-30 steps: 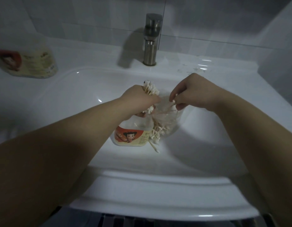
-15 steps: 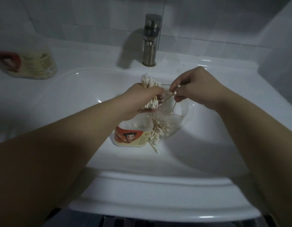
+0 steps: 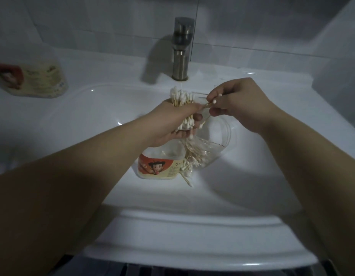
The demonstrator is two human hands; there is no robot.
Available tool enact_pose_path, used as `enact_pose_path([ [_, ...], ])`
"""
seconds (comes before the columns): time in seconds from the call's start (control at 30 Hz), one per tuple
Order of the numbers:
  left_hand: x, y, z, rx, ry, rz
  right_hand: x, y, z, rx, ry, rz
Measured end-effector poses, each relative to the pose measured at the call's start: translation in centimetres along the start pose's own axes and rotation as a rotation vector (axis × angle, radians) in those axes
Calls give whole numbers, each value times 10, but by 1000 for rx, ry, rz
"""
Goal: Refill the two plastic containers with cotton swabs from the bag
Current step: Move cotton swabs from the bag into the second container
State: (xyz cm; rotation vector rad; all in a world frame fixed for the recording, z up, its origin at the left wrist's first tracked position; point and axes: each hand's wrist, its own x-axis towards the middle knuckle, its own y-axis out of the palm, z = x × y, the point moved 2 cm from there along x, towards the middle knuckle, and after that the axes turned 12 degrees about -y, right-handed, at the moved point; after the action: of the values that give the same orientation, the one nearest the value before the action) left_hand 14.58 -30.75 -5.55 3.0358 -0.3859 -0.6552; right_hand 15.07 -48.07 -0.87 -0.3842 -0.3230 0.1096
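**Left hand (image 3: pixel 170 124) grips a bundle of cotton swabs (image 3: pixel 182 98); right hand (image 3: pixel 240 104) pinches a few**

From my end of the feed, the left hand has its fingers curled round the middle of the bundle and holds it roughly upright above the basin of the sink (image 3: pixel 192 226). White tips fan out above the fist, and more tips poke out beneath it.

The right hand sits just beside it, on the tap side. Its thumb and fingertips pinch a few loose swabs (image 3: pixel 211 102), whose sticks slant down toward the left hand's fingers. I cannot tell whether those sticks are part of the bundle or only touch it.

Under both hands a clear bag (image 3: pixel 218 140) lies in the basin with swabs inside. A cluster of them gathers at its near end, and a couple of sticks jut out toward me.

The labelled container (image 3: pixel 158 166), with a cartoon figure on the front, stands in the basin below the left wrist, and that cluster rests against its right side. The hand hides its top, so I cannot see how full it is.

A second container (image 3: pixel 33 80) with a similar label sits on the counter at far left, blurred and well apart from the hands. The faucet (image 3: pixel 181 50) stands at the back of the sink, against the tiled wall (image 3: pixel 93 22).
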Motion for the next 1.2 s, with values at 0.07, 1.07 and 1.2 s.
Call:
enact_pose_path([
  [0.07, 1, -1, 0, -12, 7, -43, 2, -4, -1, 6, 4, -40],
  [1.07, -3, 0, 1, 308, 106, -37, -3, 4, -3, -49, -23, 154],
  [1.2, -1, 1, 1, 340, 70, -59, -2, 2, -5, -55, 8, 119],
])
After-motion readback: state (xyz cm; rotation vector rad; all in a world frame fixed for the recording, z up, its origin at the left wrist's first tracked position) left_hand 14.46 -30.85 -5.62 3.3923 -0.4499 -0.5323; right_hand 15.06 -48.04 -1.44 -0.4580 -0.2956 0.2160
